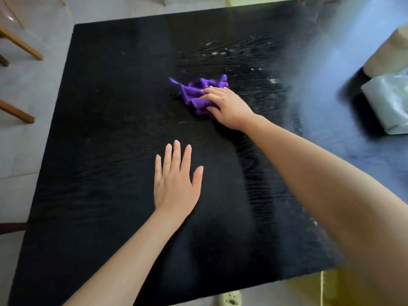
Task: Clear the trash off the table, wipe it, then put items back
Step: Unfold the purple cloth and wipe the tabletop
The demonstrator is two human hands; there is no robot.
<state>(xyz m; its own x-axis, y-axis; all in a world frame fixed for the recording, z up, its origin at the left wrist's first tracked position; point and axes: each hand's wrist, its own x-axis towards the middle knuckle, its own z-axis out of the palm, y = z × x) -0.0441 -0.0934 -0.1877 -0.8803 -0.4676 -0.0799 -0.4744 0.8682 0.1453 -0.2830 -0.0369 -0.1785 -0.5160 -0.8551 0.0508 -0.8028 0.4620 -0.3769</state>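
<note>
the purple microfibre cloth (pixel 199 93) lies bunched near the middle of the black bench (pixel 106 120), a little toward one o'clock from its centre, and the right hand (pixel 227 108) presses down on its near right part, fingers spread flat over the folds and not curled round them, so this grip is a palm-down press on the cloth, not a pinch. the left hand (pixel 176 180) rests flat on the bare bench at about six o'clock from the cloth, well apart from it, fingers apart and holding nothing; it looks to be bracing the body. beyond the cloth, toward one and two o'clock, the dark surface shows pale wet streaks and small white flecks (pixel 242 56), which suggests that side is damp or not yet clean, while the left half looks dull and dry. at the three o'clock edge sit a pale plastic bag (pixel 388 102) and a brown paper bag (pixel 388 56), both blurred. judging by this, the work stands at the wiping step, with the putting back of items not yet begun. the cloth should handle as light, soft and limp: it will crumple and drag under the palm, and a loose corner (pixel 174 81) trails at its ten o'clock end. it likely grips the bench when damp, so flat pressure over the thick middle of the bunch should carry it best; to lift it, a gather of the central folds would serve better than the thin corner.
</note>
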